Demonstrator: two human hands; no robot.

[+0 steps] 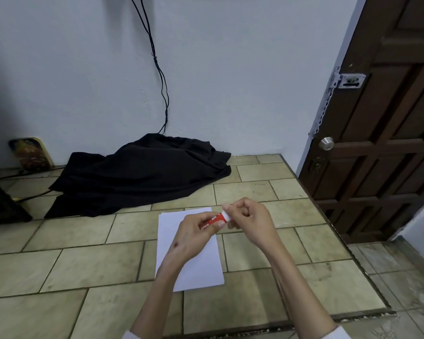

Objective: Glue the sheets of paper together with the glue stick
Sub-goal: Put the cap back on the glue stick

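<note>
A stack of white paper sheets [196, 263] lies flat on the tiled surface [83, 260], its far edges slightly fanned. Above the stack's far right corner, my left hand [194, 237] grips the body of a red glue stick [214, 219]. My right hand [247, 220] pinches the stick's white end between thumb and fingers. The stick lies roughly level, pointing right. My hands hide most of it, so I cannot tell whether the cap is on.
A black cloth [142, 174] is heaped at the back against the wall, with black cables [160, 69] running down into it. A dark object [0, 204] sits at the left edge. The tiled surface ends at a raised edge [328, 216] before a brown door [382, 133].
</note>
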